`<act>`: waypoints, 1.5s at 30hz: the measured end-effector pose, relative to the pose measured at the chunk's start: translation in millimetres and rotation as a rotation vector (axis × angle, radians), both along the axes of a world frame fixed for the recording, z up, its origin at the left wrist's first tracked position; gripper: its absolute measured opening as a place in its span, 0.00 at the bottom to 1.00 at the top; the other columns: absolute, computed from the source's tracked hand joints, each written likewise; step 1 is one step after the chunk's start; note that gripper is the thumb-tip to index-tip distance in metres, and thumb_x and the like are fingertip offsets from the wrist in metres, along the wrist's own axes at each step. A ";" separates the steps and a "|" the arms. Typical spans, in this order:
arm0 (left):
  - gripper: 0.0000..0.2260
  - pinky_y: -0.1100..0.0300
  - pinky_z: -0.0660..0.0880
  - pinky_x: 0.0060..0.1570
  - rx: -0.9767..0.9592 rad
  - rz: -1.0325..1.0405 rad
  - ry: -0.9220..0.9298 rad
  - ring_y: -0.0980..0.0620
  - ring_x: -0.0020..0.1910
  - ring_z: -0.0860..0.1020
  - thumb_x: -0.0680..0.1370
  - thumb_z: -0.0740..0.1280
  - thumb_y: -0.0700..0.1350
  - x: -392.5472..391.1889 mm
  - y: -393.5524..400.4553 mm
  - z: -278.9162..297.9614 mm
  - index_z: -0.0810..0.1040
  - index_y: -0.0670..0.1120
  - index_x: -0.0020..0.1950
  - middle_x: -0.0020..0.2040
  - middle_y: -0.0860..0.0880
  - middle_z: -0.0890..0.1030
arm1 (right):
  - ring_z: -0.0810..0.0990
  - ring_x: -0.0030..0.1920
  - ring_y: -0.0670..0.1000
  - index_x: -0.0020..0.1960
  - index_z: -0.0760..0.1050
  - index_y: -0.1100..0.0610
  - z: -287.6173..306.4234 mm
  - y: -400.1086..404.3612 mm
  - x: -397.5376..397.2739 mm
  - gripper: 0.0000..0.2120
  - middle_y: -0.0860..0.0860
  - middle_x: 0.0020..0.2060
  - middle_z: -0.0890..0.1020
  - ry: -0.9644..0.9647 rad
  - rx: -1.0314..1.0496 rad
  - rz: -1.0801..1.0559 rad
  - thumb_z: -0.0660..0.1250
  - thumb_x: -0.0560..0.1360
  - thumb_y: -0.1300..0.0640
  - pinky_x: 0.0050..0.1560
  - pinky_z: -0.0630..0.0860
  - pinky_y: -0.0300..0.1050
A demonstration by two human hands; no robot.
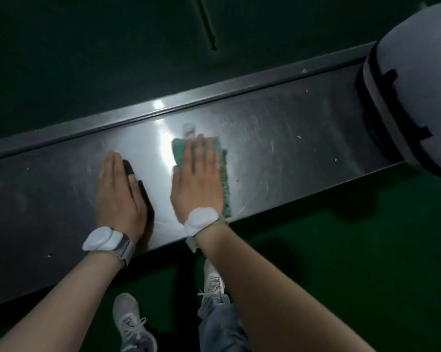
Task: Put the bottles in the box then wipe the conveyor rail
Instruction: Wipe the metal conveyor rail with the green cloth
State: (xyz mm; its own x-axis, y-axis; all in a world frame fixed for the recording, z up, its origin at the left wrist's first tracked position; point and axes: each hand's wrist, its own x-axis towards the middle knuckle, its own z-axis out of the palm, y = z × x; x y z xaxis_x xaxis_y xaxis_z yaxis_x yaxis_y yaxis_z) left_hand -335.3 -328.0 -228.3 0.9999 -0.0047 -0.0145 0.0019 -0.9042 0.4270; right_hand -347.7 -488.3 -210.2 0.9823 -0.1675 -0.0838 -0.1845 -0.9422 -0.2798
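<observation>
A long stainless steel conveyor rail [277, 138] runs diagonally across the view, its left end cut off by the frame edge and its right end hidden under a large pale grey rounded object [417, 92] with black straps, which is itself cropped at the top right corner. What that object is cannot be told. Beyond the hands, the rail's far edge rises as a narrow raised lip; behind it lies dark green conveyor belt [87, 59], dim and hard to make out. Nearer than the hands, the rail's front edge drops off to green floor [341, 250].

The rail's surface is bare to the left of the left hand and to the right of the right hand, as far as the grey object, with a bright glare spot just beyond and between the hands.

The right hand [196, 179] lies flat, fingers together, pressing down on a green cloth [225, 174]; most of the cloth is hidden under the palm, showing only along the hand's right side and past the fingertips. The left hand [118, 189] rests flat and empty on the steel just beside it, fingers together.

Each wrist wears a white band device [100, 238]. Below, two grey sneakers [128, 321] and jeans show, partly cut off.
</observation>
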 end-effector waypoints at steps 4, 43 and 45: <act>0.25 0.47 0.54 0.82 0.049 0.031 0.011 0.38 0.82 0.60 0.88 0.49 0.47 -7.8 39.0 0.3 0.59 0.35 0.82 0.82 0.35 0.62 | 0.46 0.87 0.61 0.86 0.50 0.61 -6.6 78.7 -25.0 0.33 0.61 0.86 0.50 0.024 0.047 0.267 0.54 0.87 0.48 0.86 0.39 0.58; 0.25 0.47 0.53 0.82 0.081 0.282 0.098 0.42 0.84 0.55 0.89 0.50 0.45 -99.9 448.3 22.9 0.55 0.36 0.84 0.85 0.40 0.57 | 0.42 0.87 0.59 0.87 0.46 0.58 -8.8 452.2 -19.4 0.32 0.58 0.87 0.47 0.113 0.022 0.684 0.48 0.88 0.44 0.87 0.41 0.58; 0.25 0.47 0.53 0.82 0.076 0.238 0.108 0.42 0.84 0.54 0.89 0.51 0.45 -96.4 430.1 23.1 0.55 0.37 0.85 0.85 0.40 0.57 | 0.44 0.87 0.59 0.87 0.49 0.58 -8.7 414.6 -18.9 0.32 0.58 0.87 0.50 0.091 0.023 0.630 0.49 0.88 0.44 0.87 0.43 0.58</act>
State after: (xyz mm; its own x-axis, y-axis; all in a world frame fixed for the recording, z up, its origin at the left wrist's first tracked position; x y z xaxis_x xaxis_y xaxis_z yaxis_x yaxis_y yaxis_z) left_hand -431.7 102.1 -205.1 0.9654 0.2350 -0.1126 0.2598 -0.9024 0.3438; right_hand -366.5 -73.7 -218.9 0.8808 0.4427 -0.1679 0.3788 -0.8717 -0.3110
